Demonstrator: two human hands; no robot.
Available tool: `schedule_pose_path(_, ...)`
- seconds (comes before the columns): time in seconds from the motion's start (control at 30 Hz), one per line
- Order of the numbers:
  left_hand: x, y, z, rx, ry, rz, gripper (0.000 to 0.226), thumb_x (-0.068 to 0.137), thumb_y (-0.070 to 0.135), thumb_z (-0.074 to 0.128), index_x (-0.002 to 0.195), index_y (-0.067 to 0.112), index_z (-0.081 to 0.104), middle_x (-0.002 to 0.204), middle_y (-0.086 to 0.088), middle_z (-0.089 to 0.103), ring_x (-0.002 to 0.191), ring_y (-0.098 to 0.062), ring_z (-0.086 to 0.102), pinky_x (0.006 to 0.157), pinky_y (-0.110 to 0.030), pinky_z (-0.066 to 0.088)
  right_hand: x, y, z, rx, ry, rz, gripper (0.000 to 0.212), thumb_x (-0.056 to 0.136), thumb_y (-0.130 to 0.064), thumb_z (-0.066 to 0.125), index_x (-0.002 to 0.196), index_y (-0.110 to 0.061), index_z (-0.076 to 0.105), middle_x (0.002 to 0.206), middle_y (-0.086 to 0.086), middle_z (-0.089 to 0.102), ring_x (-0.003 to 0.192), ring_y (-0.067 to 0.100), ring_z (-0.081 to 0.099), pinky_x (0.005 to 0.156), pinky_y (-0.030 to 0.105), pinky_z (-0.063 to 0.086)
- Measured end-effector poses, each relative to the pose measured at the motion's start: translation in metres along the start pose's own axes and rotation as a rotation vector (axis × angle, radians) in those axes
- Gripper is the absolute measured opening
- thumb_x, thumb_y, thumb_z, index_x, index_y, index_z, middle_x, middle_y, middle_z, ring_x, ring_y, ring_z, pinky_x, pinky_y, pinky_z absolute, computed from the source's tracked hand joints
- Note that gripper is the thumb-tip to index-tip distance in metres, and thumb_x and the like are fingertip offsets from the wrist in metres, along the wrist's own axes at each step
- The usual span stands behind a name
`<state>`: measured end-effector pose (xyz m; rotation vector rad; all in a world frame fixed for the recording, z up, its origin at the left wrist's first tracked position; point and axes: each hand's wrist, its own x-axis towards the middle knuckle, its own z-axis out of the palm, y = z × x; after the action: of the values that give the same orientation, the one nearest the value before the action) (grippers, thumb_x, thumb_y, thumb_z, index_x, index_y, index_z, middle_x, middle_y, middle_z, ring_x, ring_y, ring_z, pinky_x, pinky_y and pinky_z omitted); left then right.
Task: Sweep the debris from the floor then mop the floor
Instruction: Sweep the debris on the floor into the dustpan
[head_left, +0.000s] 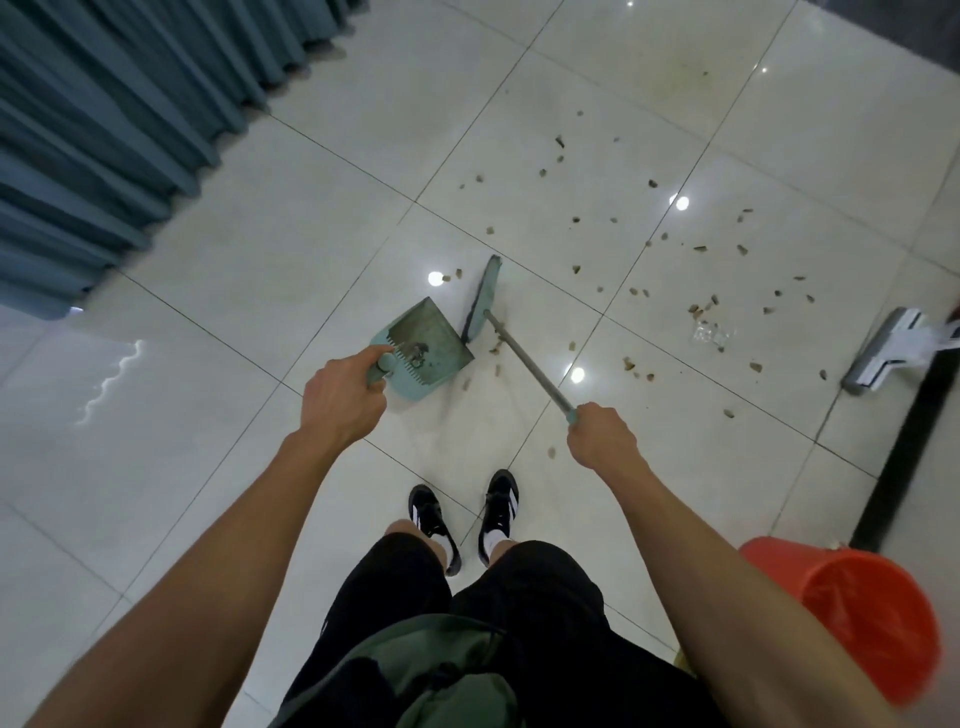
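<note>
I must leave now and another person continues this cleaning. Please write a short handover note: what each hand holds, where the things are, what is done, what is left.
Left hand: grips the handle of the teal dustpan, which sits on the tiles.
Right hand: grips the top of the broom handle; the broom head stands at the pan's right edge.
Done: a few bits are already in the pan.
Left: most debris is scattered on the tiles to the right and ahead of the pan, some near the shoes.
Mopping not begun: the mop lies at the right edge, the orange bucket stands at lower right.
</note>
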<state>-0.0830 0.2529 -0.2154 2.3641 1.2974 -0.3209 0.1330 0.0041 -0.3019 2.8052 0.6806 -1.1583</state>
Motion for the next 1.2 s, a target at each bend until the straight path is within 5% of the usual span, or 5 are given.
schedule_pose_path(0.27,0.051,-0.036,-0.031,0.009,0.056,0.022,0.053,0.085,0.014,0.053,0.131,0.041,0.054,0.089,-0.001,0.068,0.071,-0.024,0.054,0.060,-0.031,0.041,0.020,-0.073,-0.005,0.087,-0.014,-0.053,0.018,0.095,-0.017,0.049,0.108,-0.014,0.061,0.086,0.001,0.058,0.073,0.021,0.059,0.056,0.029,0.044)
schedule_pose_path(0.73,0.196,-0.148,-0.098,0.077,-0.029,0.183,0.047,0.090,0.018,0.058,0.132,0.039,0.054,0.113,-0.003,0.071,0.074,-0.023,0.059,0.058,-0.028,0.047,0.099,-0.261,-0.007,0.246,-0.033,0.032,0.026,0.099,-0.018,0.048,0.120,-0.008,0.060,0.106,0.013,0.064,0.079,0.025,0.057,0.065,0.029,0.045)
schedule_pose_path(1.07,0.250,-0.132,-0.105,0.131,-0.038,0.268,0.052,0.087,0.012,0.060,0.132,0.037,0.056,0.111,0.000,0.071,0.080,-0.027,0.064,0.067,-0.036,0.053,0.142,-0.282,-0.012,0.333,-0.087,0.050,0.035,0.097,-0.010,0.043,0.130,-0.002,0.053,0.118,0.021,0.062,0.101,0.036,0.062,0.080,0.037,0.053)
schedule_pose_path(1.2,0.258,-0.113,-0.102,0.136,-0.037,0.284,0.053,0.086,0.010,0.059,0.132,0.037,0.055,0.110,-0.001,0.071,0.079,-0.028,0.063,0.067,-0.036,0.053,0.146,-0.275,-0.013,0.379,-0.118,0.123,0.037,0.097,-0.009,0.043,0.132,-0.002,0.051,0.114,0.019,0.060,0.087,0.031,0.060,0.068,0.033,0.050)
